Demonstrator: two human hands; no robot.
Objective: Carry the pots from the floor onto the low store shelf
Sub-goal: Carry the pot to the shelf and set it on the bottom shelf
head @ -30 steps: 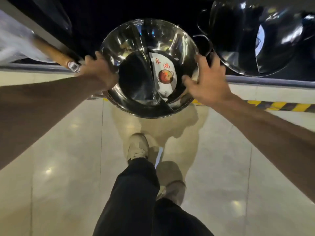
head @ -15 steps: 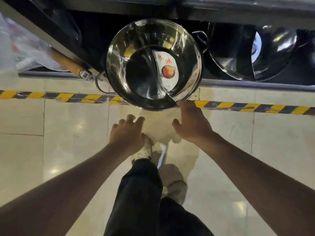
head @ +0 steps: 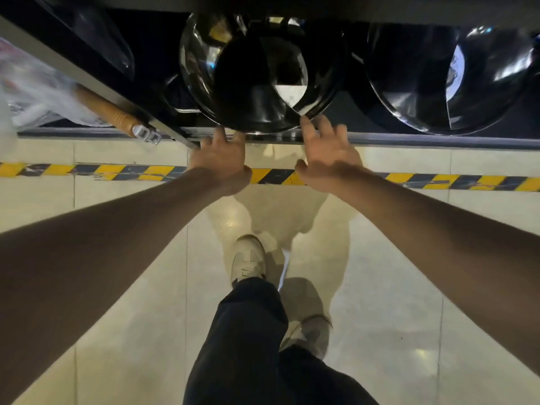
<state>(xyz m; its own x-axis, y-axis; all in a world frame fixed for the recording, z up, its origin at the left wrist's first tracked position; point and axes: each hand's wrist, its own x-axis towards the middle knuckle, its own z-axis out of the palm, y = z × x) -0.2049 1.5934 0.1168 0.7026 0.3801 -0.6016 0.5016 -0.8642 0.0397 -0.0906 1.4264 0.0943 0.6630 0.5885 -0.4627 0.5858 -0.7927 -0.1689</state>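
Observation:
A shiny steel divided pot (head: 260, 74) sits on the low dark shelf (head: 409, 138), deep in shadow under the shelf above. My left hand (head: 222, 162) has its fingertips against the pot's near rim at the shelf edge. My right hand (head: 327, 153) touches the rim with fingers spread, to the right of the left one. Neither hand grips the pot. A second steel pot (head: 447, 80) rests on the same shelf to the right.
A wooden-handled pan handle (head: 117, 118) with a metal loop sticks out at the left, beside plastic-wrapped goods (head: 35, 89). Yellow-black tape (head: 453, 182) runs along the tiled floor. My legs and shoes (head: 248, 258) stand below the hands.
The pot went from half over the shelf edge to fully back on the shelf. Both hands, which had let go and dropped back, now press against its near rim.

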